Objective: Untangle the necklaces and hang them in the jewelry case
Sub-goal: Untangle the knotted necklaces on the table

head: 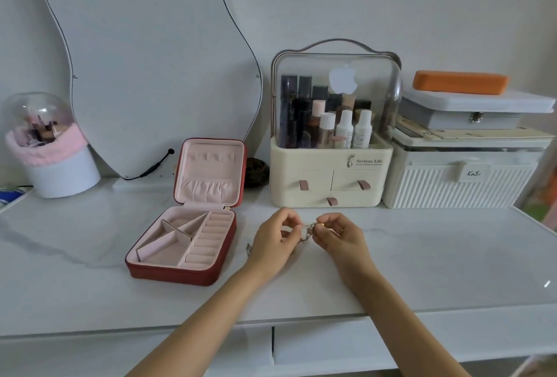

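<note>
The necklaces (308,230) are hanging in a small tangle between our two hands, just above the white table (422,256) in front of the cosmetics organizer (330,177). We are pinching one side of the knot with the curled fingers (291,221) of our left hand (272,241), while our right hand (340,236) is pinching the other side, where a gold piece shows. A loose bit of chain (249,248) is lying just left of our left wrist. The red jewelry case (187,220) is sitting open to the left, its pink compartments holding nothing.
</note>
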